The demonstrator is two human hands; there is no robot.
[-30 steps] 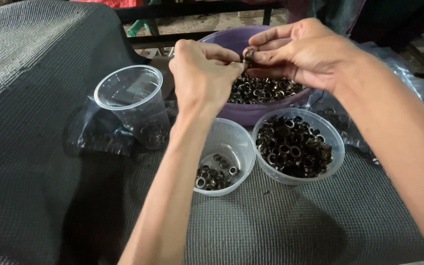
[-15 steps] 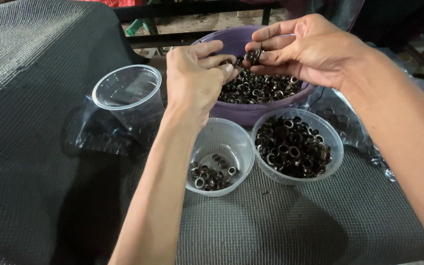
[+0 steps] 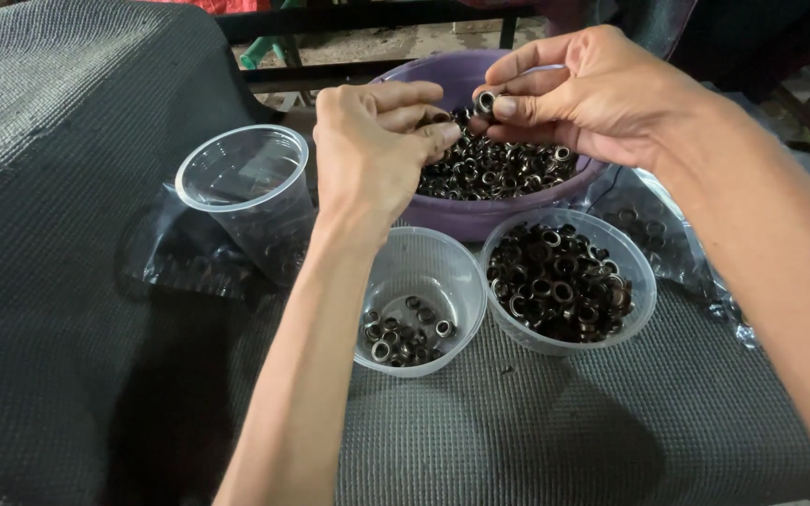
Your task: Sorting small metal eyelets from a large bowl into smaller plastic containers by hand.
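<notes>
My right hand (image 3: 597,94) pinches a small metal ring (image 3: 487,100) between thumb and fingertips, above the purple bowl (image 3: 480,214) heaped with dark metal rings. My left hand (image 3: 372,155) hovers beside it with curled fingers, its fingertips at the ring pile; whether it grips a ring is hidden. Below the hands stand two clear plastic cups: one (image 3: 442,272) with a few rings at its bottom, one (image 3: 635,276) nearly full of rings.
An empty clear plastic cup (image 3: 246,178) stands at the left on a crumpled clear plastic bag (image 3: 175,267). More clear plastic (image 3: 677,244) lies at the right. Everything sits on a dark grey mesh mat (image 3: 67,187). A dark frame bar (image 3: 349,19) runs behind.
Both hands have dropped slightly toward the purple bowl. My left hand has drawn apart from my right, which keeps the ring pinched.
</notes>
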